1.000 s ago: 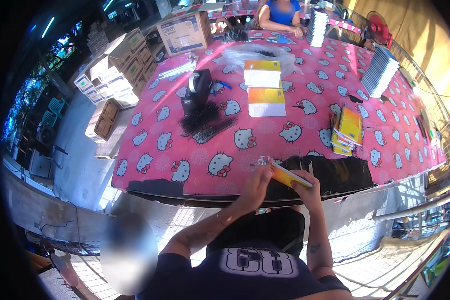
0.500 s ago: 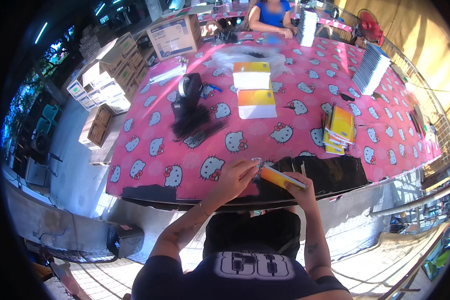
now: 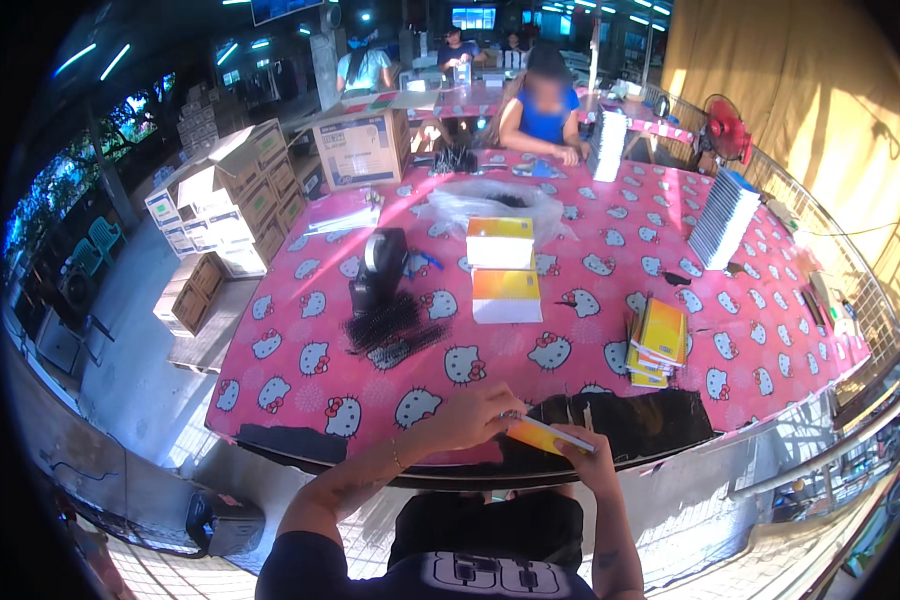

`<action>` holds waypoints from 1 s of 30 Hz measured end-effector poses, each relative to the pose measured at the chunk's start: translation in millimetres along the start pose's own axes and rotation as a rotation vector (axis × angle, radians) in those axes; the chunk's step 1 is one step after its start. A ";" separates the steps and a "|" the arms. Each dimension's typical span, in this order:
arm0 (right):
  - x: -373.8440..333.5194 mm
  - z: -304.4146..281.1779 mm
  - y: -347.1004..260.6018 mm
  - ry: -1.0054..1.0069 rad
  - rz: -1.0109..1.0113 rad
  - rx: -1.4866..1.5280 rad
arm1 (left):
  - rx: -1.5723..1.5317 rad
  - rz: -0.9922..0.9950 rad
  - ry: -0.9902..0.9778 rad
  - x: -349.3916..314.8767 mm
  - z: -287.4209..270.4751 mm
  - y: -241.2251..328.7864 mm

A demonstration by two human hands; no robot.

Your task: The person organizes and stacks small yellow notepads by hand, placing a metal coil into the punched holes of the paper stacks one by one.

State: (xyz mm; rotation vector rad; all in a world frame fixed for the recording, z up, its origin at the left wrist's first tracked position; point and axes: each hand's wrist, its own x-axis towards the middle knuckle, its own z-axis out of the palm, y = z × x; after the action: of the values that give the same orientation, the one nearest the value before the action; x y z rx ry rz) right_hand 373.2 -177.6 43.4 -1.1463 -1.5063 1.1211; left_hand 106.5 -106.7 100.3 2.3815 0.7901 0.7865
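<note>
I hold a thin yellow booklet [image 3: 542, 434] edge-on at the near edge of a table with a pink patterned cloth [image 3: 300, 350]. My left hand [image 3: 470, 417] grips its left end and my right hand [image 3: 580, 452] holds its right end from below. A black sheet [image 3: 640, 420] lies on the table just beyond my hands. A loose pile of yellow booklets [image 3: 657, 343] sits to the right. Two tall stacks of booklets [image 3: 503, 280] stand at the table's middle.
A black tape dispenser and black comb bindings [image 3: 385, 300] lie left of centre. A clear plastic bag [image 3: 490, 200], grey stacks [image 3: 722, 218] and a cardboard box [image 3: 365, 147] stand farther back. A person in blue [image 3: 540, 110] works at the far end. Cartons [image 3: 225, 205] and a red fan [image 3: 727, 130] flank the table.
The view has tilted up, showing more of the far room. My hands stay on the yellow booklet at the near edge, shifted slightly.
</note>
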 end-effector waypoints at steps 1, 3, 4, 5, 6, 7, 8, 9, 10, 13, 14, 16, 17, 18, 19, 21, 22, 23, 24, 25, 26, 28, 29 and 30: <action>0.3 -1.5 -2.2 0.003 -0.012 -0.006 | 0.006 0.011 0.006 4.6 0.2 -0.1; -1.5 -2.6 -4.7 0.026 0.003 -0.014 | 0.107 0.105 0.013 8.3 2.5 0.1; -2.9 -2.2 -2.2 0.015 -0.027 0.005 | 0.112 0.110 0.020 9.4 1.7 1.1; -5.0 -2.4 -2.3 0.014 -0.030 0.001 | 0.116 0.025 -0.085 8.9 2.0 3.0; -6.5 -2.6 -3.6 0.005 0.003 0.001 | 0.121 -0.061 -0.189 8.5 2.4 5.2; -7.3 -2.7 -4.2 -0.005 0.035 0.001 | 0.123 -0.060 -0.184 8.9 3.6 7.7; -6.6 -2.1 -3.5 0.012 0.026 0.017 | 0.195 -0.048 -0.147 10.0 5.8 10.8; -7.6 -2.1 -4.8 0.009 0.023 0.015 | 0.269 -0.037 -0.109 10.9 8.1 15.3; -9.9 -1.8 -7.9 0.061 0.020 0.041 | 0.271 -0.039 -0.104 11.0 14.3 24.0; -14.2 3.4 -19.2 0.163 0.001 0.075 | 0.728 -0.035 0.160 -1.3 45.3 47.0; -15.2 7.1 -21.3 0.209 -0.007 0.087 | 0.788 0.009 0.211 -19.4 64.2 45.6; -14.8 8.4 -21.8 0.210 -0.003 0.050 | 0.765 0.035 0.228 -38.5 81.3 38.6; -13.4 7.3 -22.2 0.214 0.004 0.018 | 0.764 0.034 0.239 -27.9 73.6 34.8; -13.1 5.2 -20.9 0.209 0.001 0.017 | 0.605 0.050 0.270 -10.7 56.3 30.3; -12.2 5.6 -18.7 0.182 -0.004 0.029 | 0.462 0.051 0.297 -1.7 38.7 27.2; -11.8 6.3 -15.4 0.130 -0.025 0.040 | 0.276 -0.032 0.021 12.3 20.4 15.8; -14.6 6.2 -14.7 0.140 -0.011 0.035 | 0.064 -0.097 -0.255 16.7 15.1 13.4; -15.5 0.3 -15.8 0.175 0.005 0.014 | 0.066 -0.082 -0.244 25.1 17.6 17.4; -17.1 2.9 -19.1 0.199 0.008 0.057 | 0.274 0.008 -0.102 23.5 21.4 27.3; -16.2 2.5 -20.2 0.195 0.006 0.055 | 0.479 0.100 0.042 21.2 27.4 32.6; -15.9 4.1 -21.0 0.211 0.004 0.076 | 0.483 0.092 0.045 11.6 39.5 33.7; -16.0 6.3 -22.4 0.216 0.001 0.096 | 0.716 0.096 0.248 -12.3 72.0 36.0; -16.5 8.8 -22.9 0.217 0.013 0.117 | 0.723 0.087 0.253 -22.8 79.3 36.1; -15.3 9.1 -23.6 0.222 0.021 0.134 | 0.743 0.120 0.237 -30.6 82.8 37.0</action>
State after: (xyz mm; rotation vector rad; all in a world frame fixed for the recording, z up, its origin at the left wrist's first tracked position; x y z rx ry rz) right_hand 363.1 -197.4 62.8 -1.1551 -1.2335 1.0547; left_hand 153.8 -175.6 53.5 3.0417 1.2084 0.9568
